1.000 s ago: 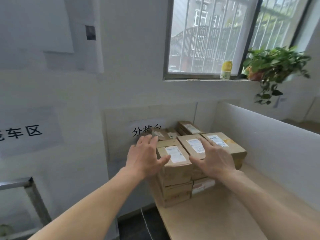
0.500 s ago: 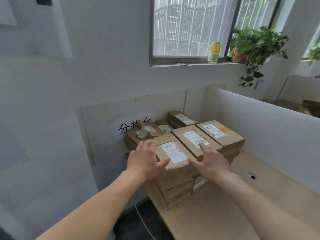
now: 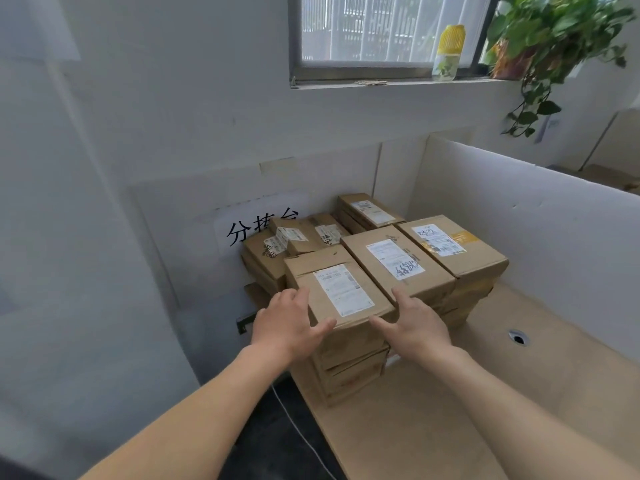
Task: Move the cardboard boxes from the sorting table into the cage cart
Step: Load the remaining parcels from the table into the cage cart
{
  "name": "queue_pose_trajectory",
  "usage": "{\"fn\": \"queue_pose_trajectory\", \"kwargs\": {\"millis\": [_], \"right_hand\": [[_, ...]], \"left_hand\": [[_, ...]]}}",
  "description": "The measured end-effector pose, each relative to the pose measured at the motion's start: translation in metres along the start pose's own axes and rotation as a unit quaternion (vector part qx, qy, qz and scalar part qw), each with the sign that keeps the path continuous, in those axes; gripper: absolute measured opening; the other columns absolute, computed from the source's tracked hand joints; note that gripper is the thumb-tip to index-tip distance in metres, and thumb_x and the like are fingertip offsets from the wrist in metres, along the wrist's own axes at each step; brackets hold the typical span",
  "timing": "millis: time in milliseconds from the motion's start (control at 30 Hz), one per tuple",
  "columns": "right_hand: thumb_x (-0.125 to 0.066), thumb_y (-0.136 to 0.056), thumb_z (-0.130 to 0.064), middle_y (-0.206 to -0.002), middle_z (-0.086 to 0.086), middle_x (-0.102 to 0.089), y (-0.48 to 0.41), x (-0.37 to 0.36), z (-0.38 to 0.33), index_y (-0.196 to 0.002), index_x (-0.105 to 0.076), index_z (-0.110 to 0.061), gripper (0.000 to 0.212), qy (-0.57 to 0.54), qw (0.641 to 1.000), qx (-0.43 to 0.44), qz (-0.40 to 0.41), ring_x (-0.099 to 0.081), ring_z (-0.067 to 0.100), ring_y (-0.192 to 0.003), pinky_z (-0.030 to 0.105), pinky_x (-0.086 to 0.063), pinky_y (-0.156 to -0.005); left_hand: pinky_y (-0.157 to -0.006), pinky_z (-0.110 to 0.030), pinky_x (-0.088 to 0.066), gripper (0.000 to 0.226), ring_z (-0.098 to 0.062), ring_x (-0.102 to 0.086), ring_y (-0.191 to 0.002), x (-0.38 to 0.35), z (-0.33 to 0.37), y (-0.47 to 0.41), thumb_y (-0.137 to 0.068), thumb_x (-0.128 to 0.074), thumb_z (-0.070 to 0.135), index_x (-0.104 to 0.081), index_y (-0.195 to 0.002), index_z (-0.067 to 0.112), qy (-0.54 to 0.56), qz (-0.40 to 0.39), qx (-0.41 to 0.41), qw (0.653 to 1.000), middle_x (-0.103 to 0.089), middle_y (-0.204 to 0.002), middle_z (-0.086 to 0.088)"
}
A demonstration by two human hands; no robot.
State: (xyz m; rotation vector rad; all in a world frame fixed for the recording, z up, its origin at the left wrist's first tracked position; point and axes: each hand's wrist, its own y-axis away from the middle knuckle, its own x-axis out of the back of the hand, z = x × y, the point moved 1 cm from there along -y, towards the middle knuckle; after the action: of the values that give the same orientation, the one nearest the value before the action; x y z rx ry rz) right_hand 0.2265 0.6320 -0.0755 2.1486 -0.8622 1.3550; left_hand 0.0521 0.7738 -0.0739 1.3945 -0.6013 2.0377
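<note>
At the sorting table's [image 3: 450,417] left edge, the top cardboard box [image 3: 341,292] sits between two hands.
Left hand [image 3: 289,329] and right hand [image 3: 417,329] are spread open, holding nothing; the box looks stiff, probably light, best clamped by its side walls.

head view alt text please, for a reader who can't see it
The left hand and right hand rest against opposite sides of the nearest top cardboard box, one of several labelled boxes stacked on a wooden sorting table. A window sill behind holds a potted plant and a yellow-capped bottle.
</note>
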Motion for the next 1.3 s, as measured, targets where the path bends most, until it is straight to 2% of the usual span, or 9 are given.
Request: {"fn": "queue_pose_trajectory", "kwargs": {"millis": [100,367,500,633,700,800,933,1167,1300], "right_hand": [[-0.060,-0.088,-0.065,-0.138,0.005,-0.056,-0.005,-0.005,0.006,-0.153,-0.032,-0.027,0.080,-0.013,1.000,-0.001,-0.004,-0.055,0.024,-0.126,0.042,-0.051,-0.095],[-0.062,-0.089,-0.060,-0.125,0.000,-0.061,-0.009,-0.017,0.012,-0.145,-0.039,-0.029,0.069,-0.056,0.998,0.034,-0.003,-0.058,0.020,-0.115,0.038,-0.051,-0.093],[-0.063,-0.087,-0.061,-0.120,-0.005,-0.063,-0.009,-0.021,0.010,-0.138,-0.043,-0.033,0.062,-0.077,0.995,0.058,0.011,-0.060,0.016,-0.106,0.038,-0.055,-0.087],[-0.061,-0.090,-0.059,-0.125,-0.002,-0.063,-0.011,-0.023,0.006,-0.152,-0.035,-0.027,0.075,-0.076,0.995,0.059,0.013,-0.060,0.018,-0.112,0.039,-0.054,-0.089],[-0.059,-0.092,-0.060,-0.131,0.000,-0.062,-0.012,-0.025,0.004,-0.156,-0.033,-0.024,0.078,-0.078,0.996,0.052,0.002,-0.059,0.020,-0.118,0.040,-0.052,-0.092],[-0.059,-0.093,-0.057,-0.135,-0.003,-0.062,-0.018,-0.028,0.002,-0.151,-0.042,-0.022,0.069,-0.130,0.990,0.034,-0.043,-0.059,0.019,-0.119,0.037,-0.052,-0.095],[-0.061,-0.095,-0.052,-0.132,-0.005,-0.063,-0.023,-0.035,-0.001,-0.132,-0.055,-0.025,0.045,-0.204,0.974,0.015,-0.099,-0.059,0.014,-0.113,0.026,-0.052,-0.083],[-0.066,-0.093,-0.049,-0.124,-0.006,-0.062,-0.020,-0.045,-0.005,-0.122,-0.051,-0.028,0.039,-0.246,0.965,-0.007,-0.089,-0.058,0.013,-0.110,0.025,-0.051,-0.076],[-0.066,-0.093,-0.049,-0.123,-0.008,-0.060,-0.012,-0.046,-0.009,-0.121,-0.049,-0.029,0.038,-0.259,0.963,-0.006,-0.077,-0.059,0.012,-0.109,0.021,-0.051,-0.073]], "left_hand": [[-0.109,-0.044,-0.044,0.084,-0.018,-0.041,-0.139,-0.008,0.004,-0.003,-0.090,-0.051,0.071,-0.028,-0.155,0.024,0.007,-0.009,0.013,1.000,-0.043,-0.153,0.002],[-0.098,-0.042,-0.051,0.079,-0.018,-0.050,-0.129,-0.020,0.007,-0.005,-0.089,-0.052,0.071,-0.031,-0.152,0.027,0.005,-0.013,0.031,0.999,-0.049,-0.147,0.004],[-0.092,-0.037,-0.052,0.077,-0.017,-0.053,-0.121,-0.024,0.008,-0.006,-0.089,-0.053,0.070,-0.033,-0.149,0.027,0.018,-0.014,0.039,0.999,-0.051,-0.142,0.003],[-0.085,-0.036,-0.047,0.074,-0.020,-0.055,-0.116,-0.024,0.003,-0.006,-0.090,-0.054,0.067,-0.033,-0.148,0.026,0.027,-0.010,0.058,0.998,-0.051,-0.136,0.000],[-0.085,-0.037,-0.051,0.072,-0.020,-0.056,-0.113,-0.027,-0.004,-0.008,-0.088,-0.056,0.066,-0.035,-0.146,0.027,0.050,-0.007,0.074,0.996,-0.054,-0.134,0.001],[-0.087,-0.039,-0.053,0.070,-0.021,-0.058,-0.116,-0.032,-0.013,-0.011,-0.088,-0.059,0.064,-0.037,-0.143,0.027,0.105,-0.009,0.109,0.988,-0.056,-0.136,0.002],[-0.088,-0.033,-0.048,0.068,-0.024,-0.057,-0.121,-0.036,-0.018,-0.015,-0.092,-0.059,0.061,-0.044,-0.142,0.017,0.144,-0.034,0.155,0.977,-0.057,-0.139,-0.002],[-0.091,-0.041,-0.057,0.061,-0.021,-0.059,-0.112,-0.048,-0.020,-0.011,-0.088,-0.067,0.058,-0.050,-0.132,0.019,0.222,-0.039,0.168,0.960,-0.061,-0.127,0.001],[-0.084,-0.031,-0.056,0.060,-0.018,-0.058,-0.111,-0.045,-0.027,-0.003,-0.087,-0.072,0.051,-0.048,-0.132,0.020,0.285,-0.027,0.161,0.945,-0.059,-0.127,0.003]]}}
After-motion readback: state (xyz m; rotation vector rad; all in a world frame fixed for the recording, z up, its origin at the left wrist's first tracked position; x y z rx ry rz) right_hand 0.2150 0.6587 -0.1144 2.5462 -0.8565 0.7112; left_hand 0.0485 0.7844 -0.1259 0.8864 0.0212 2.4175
